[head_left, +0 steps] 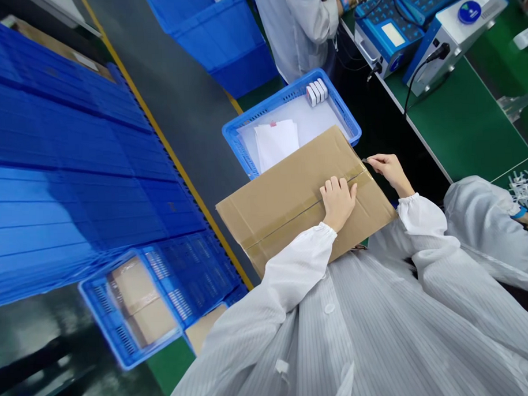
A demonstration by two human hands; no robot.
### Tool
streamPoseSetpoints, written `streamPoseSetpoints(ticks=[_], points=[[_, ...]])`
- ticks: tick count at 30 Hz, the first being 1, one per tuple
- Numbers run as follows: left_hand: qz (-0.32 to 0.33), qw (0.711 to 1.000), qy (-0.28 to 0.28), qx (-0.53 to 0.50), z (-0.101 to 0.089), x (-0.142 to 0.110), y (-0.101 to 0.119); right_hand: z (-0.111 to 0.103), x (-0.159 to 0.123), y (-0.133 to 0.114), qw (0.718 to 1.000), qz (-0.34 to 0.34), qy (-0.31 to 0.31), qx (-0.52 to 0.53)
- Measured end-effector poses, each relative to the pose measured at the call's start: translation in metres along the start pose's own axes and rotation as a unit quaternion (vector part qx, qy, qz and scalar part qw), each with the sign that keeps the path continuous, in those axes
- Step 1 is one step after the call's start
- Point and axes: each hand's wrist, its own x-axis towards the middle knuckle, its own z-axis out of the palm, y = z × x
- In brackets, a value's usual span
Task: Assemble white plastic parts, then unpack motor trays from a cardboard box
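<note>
A taped cardboard box lies in front of my body, its lengthwise seam partly parted into a dark line. My left hand rests on the top beside that seam, fingers spread and pressing on the cardboard. At the right end of the seam, my right hand pinches a small thin dark tool against the box edge. Its kind is too small to make out. Just beyond the box is a blue plastic basket, holding white papers and several small white blocks.
Stacked blue crates fill the left side. A lower crate holds another cardboard box. To the right, a green workbench bears blue-and-white devices with cables. One co-worker stands ahead; another's sleeve is close at right.
</note>
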Motion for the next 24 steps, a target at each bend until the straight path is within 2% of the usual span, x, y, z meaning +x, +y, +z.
streamPoseSetpoints(ticks=[12, 17, 21, 24], points=[[0.01, 1.0, -0.004, -0.003, 0.002, -0.007, -0.004, 0.015, -0.006, 0.015, 0.989, 0.048, -0.001, 0.136], [0.03, 0.998, -0.014, -0.054, 0.004, -0.019, -0.02, 0.007, -0.01, 0.017, 0.988, 0.051, -0.025, 0.141], [0.067, 0.991, 0.002, -0.114, 0.008, -0.038, -0.037, -0.004, -0.014, 0.02, 0.989, 0.059, -0.05, 0.126], [0.048, 0.99, 0.014, -0.132, 0.009, -0.055, -0.046, -0.009, -0.017, 0.019, 0.99, 0.063, -0.058, 0.108]])
